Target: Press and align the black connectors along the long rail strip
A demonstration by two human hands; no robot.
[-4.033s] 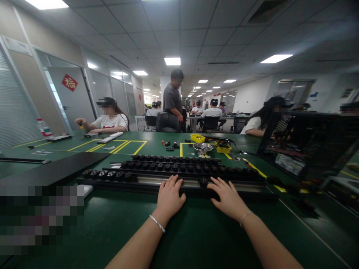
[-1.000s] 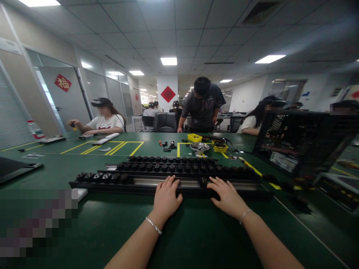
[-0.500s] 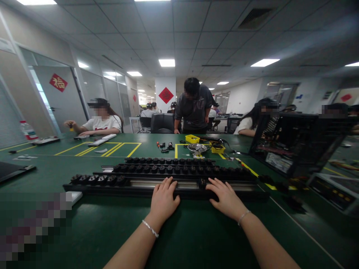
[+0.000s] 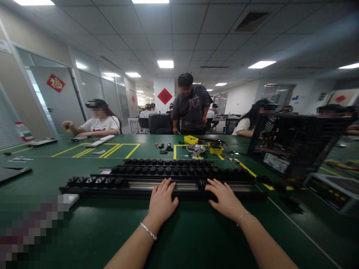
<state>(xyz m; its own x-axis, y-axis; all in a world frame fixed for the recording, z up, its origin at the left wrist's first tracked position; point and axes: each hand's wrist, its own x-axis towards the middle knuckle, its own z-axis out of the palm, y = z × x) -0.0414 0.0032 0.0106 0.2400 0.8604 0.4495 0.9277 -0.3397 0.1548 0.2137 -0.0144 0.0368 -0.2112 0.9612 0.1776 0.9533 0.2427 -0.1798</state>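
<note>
While the left hand (image 4: 162,201) lies over the rail (image 4: 188,195): its fingers are loosely spread, palm down, thumb out to the side, and a silvery bracelet (image 4: 148,231) rings the wrist.
Right hand (image 4: 226,200): palm down as well, fingers slightly fanned, thumb held apart; the index fingertip is right at the lone module (image 4: 201,184), though whether they touch I cannot tell.
Rail: long, narrow and black, lying crosswise on the green table (image 4: 179,239), a shiny silver channel (image 4: 185,185) running along it.
Lone module: small, black and rounded, sitting at the channel between the two hands; its finer detail is blurred.
Left end: six black modules (image 4: 95,181) side by side on the rail, two of them showing paler, gleaming faces.
Behind the rail: a middle row (image 4: 168,170) and a back row (image 4: 167,162) of similar dark, rounded modules, both parallel to the rail.
Right side: a power supply (image 4: 331,192), with an open computer case (image 4: 286,145) standing beyond it.
Mid-table: a metal dish (image 4: 196,149), a yellow bin (image 4: 191,140) behind it, a second bin (image 4: 216,150) at its right, small parts (image 4: 164,148) to its left.
People: a standing person (image 4: 193,108) in a dark shirt, head bowed, across the table; a seated person (image 4: 102,121) in white, far left, one hand raised.
</note>
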